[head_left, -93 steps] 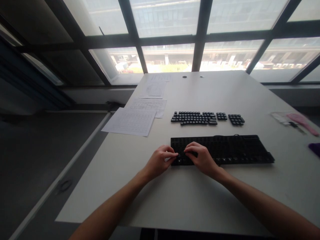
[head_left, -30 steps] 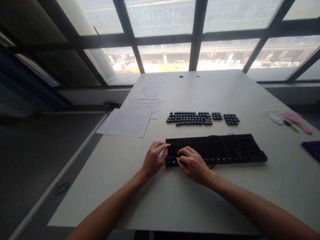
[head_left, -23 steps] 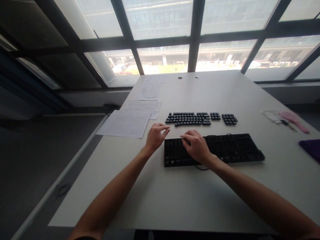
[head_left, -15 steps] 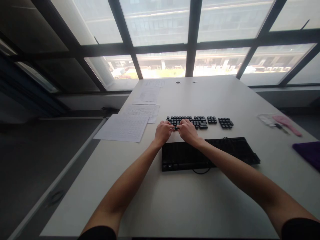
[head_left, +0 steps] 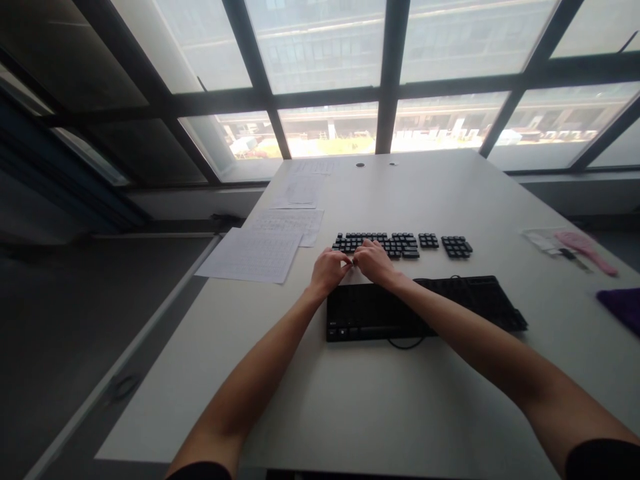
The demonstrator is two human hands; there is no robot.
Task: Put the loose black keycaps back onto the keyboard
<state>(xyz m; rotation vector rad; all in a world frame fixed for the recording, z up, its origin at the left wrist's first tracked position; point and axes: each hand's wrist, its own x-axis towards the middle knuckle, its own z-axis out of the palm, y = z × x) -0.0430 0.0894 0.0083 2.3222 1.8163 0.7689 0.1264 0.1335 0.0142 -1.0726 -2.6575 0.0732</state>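
Note:
Several black keycaps (head_left: 367,245) lie in keyboard order on the white table, in a large block. To the right are a small group of keycaps (head_left: 429,240) and a number-pad group of keycaps (head_left: 457,247). My left hand (head_left: 329,269) is closed in a pinch at the block's near left edge. My right hand (head_left: 373,262) faces it, fingers curled and bent down over the near row. The fingertips of both hands almost meet; whatever is between them is too small to make out. Below my wrists lies a black keyboard body (head_left: 370,313), partly under my right forearm.
Printed paper sheets (head_left: 253,255) lie along the table's left side. At the right are a pink-handled brush (head_left: 586,250), a small dark tool (head_left: 570,256) and purple cloth (head_left: 623,308). A cable (head_left: 407,345) loops from under the keyboard body. Windows stand beyond the table (head_left: 420,190).
The view has shifted slightly, so the scene sits a little further right. My fingertips have drawn slightly back from the keycaps, towards me, still close together.

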